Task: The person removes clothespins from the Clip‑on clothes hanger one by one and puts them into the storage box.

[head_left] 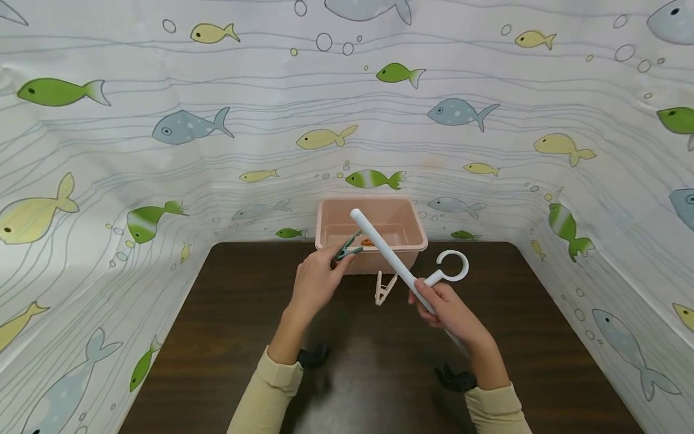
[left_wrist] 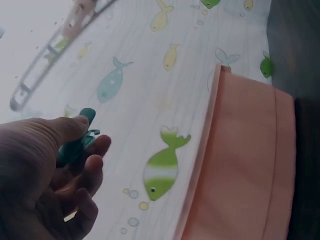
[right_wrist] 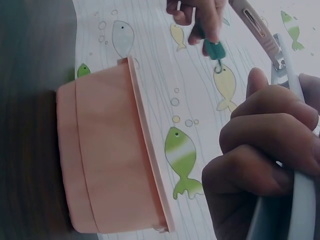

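My left hand (head_left: pixel 316 282) pinches a dark green clothespin (head_left: pixel 347 248) between thumb and fingers, just in front of the pink basin's rim. In the left wrist view the same clothespin (left_wrist: pixel 77 142) shows partly covered by the thumb and fingers. My right hand (head_left: pixel 452 313) grips a white hanger (head_left: pixel 382 244) near its hook (head_left: pixel 458 265), with the bar slanting up toward the basin. A beige clothespin (head_left: pixel 382 289) is at the hanger's bar, its legs pointing down. In the right wrist view that beige clothespin (right_wrist: pixel 257 27) overlaps the white bar beyond my fingers.
Against the back wall stands the pink basin (head_left: pixel 368 200), with a small orange thing (head_left: pixel 367 242) inside. The dark wooden table (head_left: pixel 238 337) is enclosed by white fish-patterned sheets (head_left: pixel 271 120) at the back and both sides.
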The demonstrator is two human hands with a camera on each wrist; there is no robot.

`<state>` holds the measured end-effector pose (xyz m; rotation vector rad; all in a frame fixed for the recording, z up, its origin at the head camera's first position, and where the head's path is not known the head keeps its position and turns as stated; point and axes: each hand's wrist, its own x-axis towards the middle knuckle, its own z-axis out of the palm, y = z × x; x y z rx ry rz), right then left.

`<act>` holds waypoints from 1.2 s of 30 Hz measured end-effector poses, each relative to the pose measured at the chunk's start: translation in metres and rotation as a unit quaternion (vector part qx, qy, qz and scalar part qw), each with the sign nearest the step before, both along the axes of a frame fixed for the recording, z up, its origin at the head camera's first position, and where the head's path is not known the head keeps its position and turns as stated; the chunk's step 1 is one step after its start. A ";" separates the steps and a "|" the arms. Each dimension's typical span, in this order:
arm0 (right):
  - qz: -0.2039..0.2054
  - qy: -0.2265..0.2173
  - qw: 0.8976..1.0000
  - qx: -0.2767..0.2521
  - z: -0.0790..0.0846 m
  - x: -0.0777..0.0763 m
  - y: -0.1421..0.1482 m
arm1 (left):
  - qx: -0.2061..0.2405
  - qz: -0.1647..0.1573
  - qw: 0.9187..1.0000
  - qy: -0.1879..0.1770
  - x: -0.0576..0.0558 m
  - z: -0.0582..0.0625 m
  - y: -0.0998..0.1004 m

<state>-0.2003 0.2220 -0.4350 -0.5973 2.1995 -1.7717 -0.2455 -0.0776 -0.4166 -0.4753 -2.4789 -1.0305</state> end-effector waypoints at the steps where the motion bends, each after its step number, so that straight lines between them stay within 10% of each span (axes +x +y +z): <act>1: 0.000 0.000 1.000 -0.002 0.000 0.000 0.001 | -0.003 0.002 1.000 -0.002 -0.004 -0.001 0.000; 14: -0.014 0.007 1.000 0.012 -0.004 -0.004 0.018 | -0.058 0.028 0.997 -0.037 -0.063 -0.012 0.006; 36: -0.026 -0.007 0.999 0.017 -0.006 -0.001 0.030 | -0.144 0.067 0.987 -0.018 -0.087 -0.014 0.028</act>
